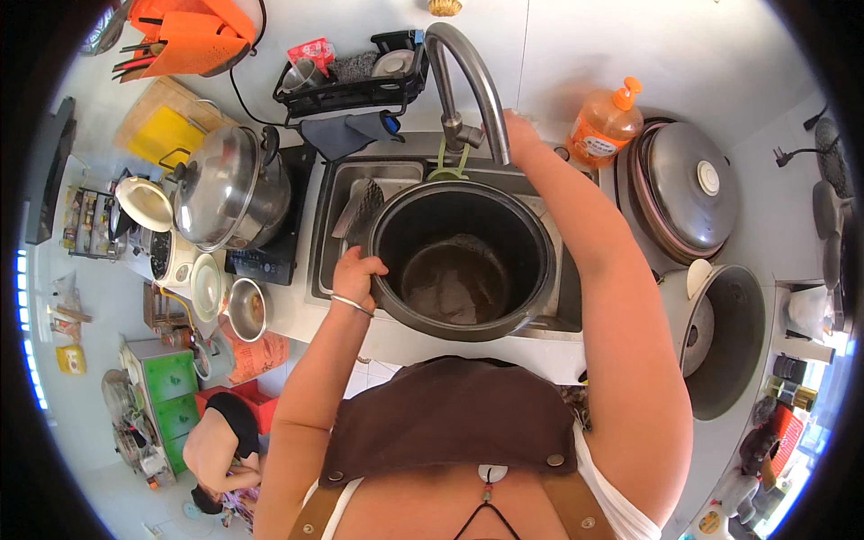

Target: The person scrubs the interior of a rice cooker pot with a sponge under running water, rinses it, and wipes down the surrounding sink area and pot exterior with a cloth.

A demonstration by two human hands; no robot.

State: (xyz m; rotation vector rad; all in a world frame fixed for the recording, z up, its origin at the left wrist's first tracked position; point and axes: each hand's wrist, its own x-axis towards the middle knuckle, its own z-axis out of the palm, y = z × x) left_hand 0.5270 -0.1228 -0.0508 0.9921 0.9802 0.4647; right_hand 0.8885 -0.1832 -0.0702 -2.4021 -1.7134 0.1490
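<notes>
A large dark cooking pot (387, 310) sits over the sink (328, 202), its mouth facing up and a little murky water pooled in the bottom. My left hand (357, 274) is closed on the pot's left rim, thumb toward the inside. My right arm reaches past the pot to the metal faucet (486, 90). Beside the faucet neck is my right hand (520, 137); its fingers are hidden behind the faucet, so what it touches does not show. No stream of water can be made out at the spout. A grey mesh-like piece (362, 209) lies in the left basin.
An orange pump bottle (605, 126) and a lidded metal pan (688, 184) stand right of the sink, with a big open pot (733, 337) nearer. Left are a steamer pot (229, 189) and a black rack (355, 85). Another person (220, 441) bends down at lower left.
</notes>
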